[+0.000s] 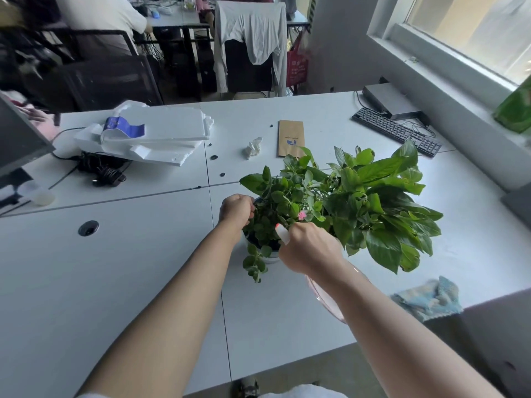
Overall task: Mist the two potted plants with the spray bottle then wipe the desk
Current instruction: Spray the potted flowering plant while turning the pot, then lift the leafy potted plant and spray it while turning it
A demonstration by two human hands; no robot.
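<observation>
Two potted plants stand side by side on the white desk (115, 282). The small-leaved plant (275, 202) with a pink flower sits in a white pot (271, 258). To its right stands the bigger broad-leaved plant (382, 202). My left hand (236, 209) is closed on stems at the left edge of the small plant. Over that plant's pot, my right hand (309, 248) grips the head of the spray bottle (283, 234); the bottle's pink body (324, 297) shows below my wrist. A blue-and-white cloth (429, 297) lies crumpled at the desk's right edge.
Styrofoam slabs (155, 136) and a tangle of black cables (100, 169) lie at the back left. A crumpled tissue (253, 147) and a brown paper bag (290, 138) sit behind the plants. A black keyboard (396, 130) is at the back right, near the window sill.
</observation>
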